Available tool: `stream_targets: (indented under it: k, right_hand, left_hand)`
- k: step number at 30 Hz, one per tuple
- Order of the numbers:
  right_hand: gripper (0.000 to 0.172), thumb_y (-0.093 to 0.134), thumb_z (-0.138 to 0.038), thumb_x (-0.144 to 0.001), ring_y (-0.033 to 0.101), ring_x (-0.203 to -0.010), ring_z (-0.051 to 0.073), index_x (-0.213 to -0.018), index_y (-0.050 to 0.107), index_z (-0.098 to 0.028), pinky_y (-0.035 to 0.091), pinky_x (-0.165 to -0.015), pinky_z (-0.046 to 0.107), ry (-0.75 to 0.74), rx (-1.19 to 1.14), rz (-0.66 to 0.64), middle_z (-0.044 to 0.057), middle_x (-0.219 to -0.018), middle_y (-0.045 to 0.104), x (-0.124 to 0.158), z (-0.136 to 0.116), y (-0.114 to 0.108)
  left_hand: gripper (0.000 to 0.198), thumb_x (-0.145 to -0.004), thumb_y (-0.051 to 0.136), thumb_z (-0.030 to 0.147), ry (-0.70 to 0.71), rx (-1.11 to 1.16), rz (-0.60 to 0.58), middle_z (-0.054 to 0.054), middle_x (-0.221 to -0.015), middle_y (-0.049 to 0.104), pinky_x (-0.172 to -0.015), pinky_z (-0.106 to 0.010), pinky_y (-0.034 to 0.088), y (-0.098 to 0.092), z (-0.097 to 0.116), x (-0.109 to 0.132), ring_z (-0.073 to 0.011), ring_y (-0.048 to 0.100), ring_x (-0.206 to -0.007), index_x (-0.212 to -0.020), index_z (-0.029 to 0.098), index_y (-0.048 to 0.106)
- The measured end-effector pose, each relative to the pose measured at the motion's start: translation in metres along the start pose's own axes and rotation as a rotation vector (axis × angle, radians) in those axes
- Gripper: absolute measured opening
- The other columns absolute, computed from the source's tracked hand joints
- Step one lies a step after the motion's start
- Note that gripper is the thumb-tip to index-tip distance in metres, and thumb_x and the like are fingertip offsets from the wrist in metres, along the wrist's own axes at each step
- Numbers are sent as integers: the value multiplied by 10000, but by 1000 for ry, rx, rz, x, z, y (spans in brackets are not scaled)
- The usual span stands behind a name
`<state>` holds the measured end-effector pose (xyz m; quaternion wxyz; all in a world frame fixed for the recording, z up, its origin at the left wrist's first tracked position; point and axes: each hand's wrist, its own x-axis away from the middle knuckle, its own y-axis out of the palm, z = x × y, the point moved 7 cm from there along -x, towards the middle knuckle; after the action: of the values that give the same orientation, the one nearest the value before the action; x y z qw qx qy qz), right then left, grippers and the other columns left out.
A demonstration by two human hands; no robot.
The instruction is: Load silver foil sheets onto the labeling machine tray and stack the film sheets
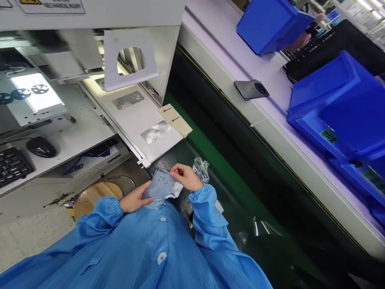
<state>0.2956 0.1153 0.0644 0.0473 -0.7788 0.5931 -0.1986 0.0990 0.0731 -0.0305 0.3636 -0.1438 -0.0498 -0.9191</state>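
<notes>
Blue-grey panel point(159, 188) in clear film point(155, 204), 7 o'clock off view centre; long axis roughly 7-to-1, holes point(164, 179) toward 1. Our left hand point(135, 199) clamps it; our right hand point(187, 177) curls at its 2 o'clock edge, grip unclear.

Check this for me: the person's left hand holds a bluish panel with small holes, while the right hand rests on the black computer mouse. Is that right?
Not quite: the right hand isn't on the black computer mouse. The head view shows it at the edge of the bluish panel; the mouse lies well away. The left hand does hold the panel.
</notes>
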Motion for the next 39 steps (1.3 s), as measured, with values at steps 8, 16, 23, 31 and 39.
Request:
stream_targets:
  k: [8, 16, 23, 31, 39]
  right_hand:
    - [224, 533, -363, -882, 556, -712, 138, -802, 645, -186, 427, -654, 233, 5, 103, 91, 1, -764, 624, 7, 10, -14]
    - [225, 379, -303, -939, 562, -663, 164, -919, 580, -203, 424, -660, 262, 207, 307, 616, 4, -759, 612, 15, 68, -79]
    - [209, 453, -208, -900, 593, -895, 246, -941, 651, -157, 420, -840, 353, 414, 634, 465, 111, -906, 667, 12, 136, -41]
    - [229, 476, -357, -968, 605, -916, 187, -1033, 656, -232, 448, -844, 292, -175, 302, 232, 58, -1002, 668, -1, -13, 1]
    - [179, 540, -339, -937, 556, -669, 146, -839, 606, -204, 388, -644, 248, -143, 386, -66, -8, -717, 597, -12, -18, 41]
  left_hand:
    - [603, -783, 700, 426, -34, -25, -77, -78, -1142, 664, -996, -433, 467, 9, -5, -1, -318, 584, -1109, -1307, 199, 505]
    - [771, -781, 711, 501, -132, 297, -8, -161, -1291, 581, -1046, -487, 419, -3, -16, 19, -308, 555, -1188, -1382, 182, 349]
    - [766, -768, 713, 487, -132, 273, 114, -163, -1309, 574, -1058, -475, 422, -20, -5, 27, -314, 554, -1197, -1375, 160, 380]
    - [582, -788, 687, 409, -40, 19, 70, -89, -1151, 642, -1014, -437, 462, -16, 6, 15, -298, 588, -1082, -1289, 178, 502]
    - [544, -888, 586, 440, 4, 127, -47, -72, -1088, 661, -886, -353, 511, -8, 25, 19, -241, 628, -972, -1348, 199, 422]
